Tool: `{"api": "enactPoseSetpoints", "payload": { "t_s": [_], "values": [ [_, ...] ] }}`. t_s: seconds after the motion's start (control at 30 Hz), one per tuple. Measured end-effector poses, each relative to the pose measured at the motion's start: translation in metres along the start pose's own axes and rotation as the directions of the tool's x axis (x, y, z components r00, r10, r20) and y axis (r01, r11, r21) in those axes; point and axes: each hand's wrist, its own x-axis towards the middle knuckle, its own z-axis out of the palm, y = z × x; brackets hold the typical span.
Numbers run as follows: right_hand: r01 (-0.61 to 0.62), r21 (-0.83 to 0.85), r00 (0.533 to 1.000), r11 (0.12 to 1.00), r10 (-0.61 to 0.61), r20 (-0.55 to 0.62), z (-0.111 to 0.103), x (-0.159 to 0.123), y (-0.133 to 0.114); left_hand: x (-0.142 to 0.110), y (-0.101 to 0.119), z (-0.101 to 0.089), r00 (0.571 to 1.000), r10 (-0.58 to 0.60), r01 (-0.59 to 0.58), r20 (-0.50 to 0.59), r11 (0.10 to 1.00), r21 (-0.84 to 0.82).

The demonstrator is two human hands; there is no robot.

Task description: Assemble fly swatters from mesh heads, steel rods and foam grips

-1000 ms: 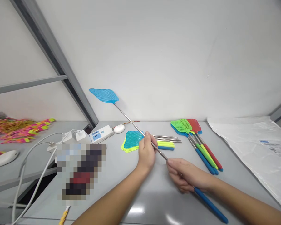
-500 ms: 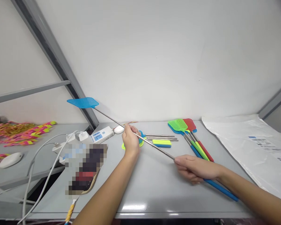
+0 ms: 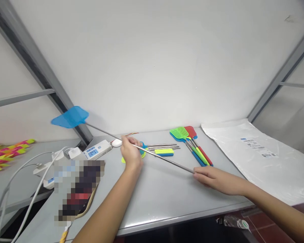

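Observation:
A blue fly swatter [image 3: 70, 117] with a long telescopic metal rod [image 3: 167, 161] stretches across the grey table [image 3: 162, 199]. My left hand [image 3: 130, 153] pinches the rod near its middle. My right hand [image 3: 214, 180] is closed round the handle end, which is hidden in the fist. The blue head hangs in the air at the left, above a white power strip [image 3: 96, 149]. Behind my left hand lie folded swatters with yellow and blue handles [image 3: 164, 152].
Three swatters, blue, green and red [image 3: 192, 145], lie side by side at the back. A clear plastic bag [image 3: 260, 155] covers the table's right part. Cables and chargers [image 3: 40, 165] lie at the left, with colourful strips [image 3: 7, 155] on the neighbouring table. Grey frame bars slant on both sides.
The rod has lengthened: my left hand slid left along it and the blue head moved left and lower. My right hand shifted right with the handle.

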Motion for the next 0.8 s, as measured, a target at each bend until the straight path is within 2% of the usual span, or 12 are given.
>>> {"api": "enactPoseSetpoints", "payload": {
  "t_s": [0.07,0.17,0.27,0.33,0.4,0.47,0.53,0.7,0.8],
  "values": [
    [-0.019,-0.084,0.995,0.996,0.011,-0.098,0.002,-0.005,0.009,0.01,0.006,-0.004,0.997,0.042,-0.044,-0.068,0.999,-0.023],
    [-0.012,-0.154,0.978,0.988,-0.02,-0.206,0.006,-0.009,0.016,0.01,0.008,-0.006,0.997,0.063,-0.064,-0.036,0.997,-0.033],
    [0.016,-0.18,0.971,0.983,-0.058,-0.231,0.007,-0.005,0.016,-0.016,-0.004,-0.002,0.992,-0.007,0.002,0.124,0.999,0.038],
    [0.02,-0.2,0.966,0.98,-0.07,-0.25,0.006,0.0,0.016,-0.038,-0.015,0.001,0.955,-0.114,0.066,0.274,0.982,0.178],
    [0.007,-0.234,0.959,0.972,-0.073,-0.274,0.005,0.005,0.018,-0.056,-0.024,0.002,0.906,-0.239,0.136,0.348,0.945,0.297],
    [-0.015,-0.273,0.954,0.962,-0.068,-0.292,0.007,0.007,0.022,-0.064,-0.028,0.003,0.896,-0.289,0.162,0.336,0.92,0.358],
    [-0.037,-0.304,0.953,0.952,-0.058,-0.296,0.011,0.006,0.028,-0.063,-0.028,0.003,0.91,-0.285,0.166,0.302,0.916,0.364],
    [-0.095,-0.349,0.946,0.932,-0.025,-0.323,0.026,-0.008,0.046,-0.041,-0.015,0.005,0.952,-0.187,0.123,0.241,0.958,0.258],
    [-0.12,-0.357,0.943,0.926,-0.005,-0.332,0.03,-0.018,0.055,-0.033,-0.011,0.005,0.96,-0.141,0.086,0.242,0.971,0.225]
  ]
}}
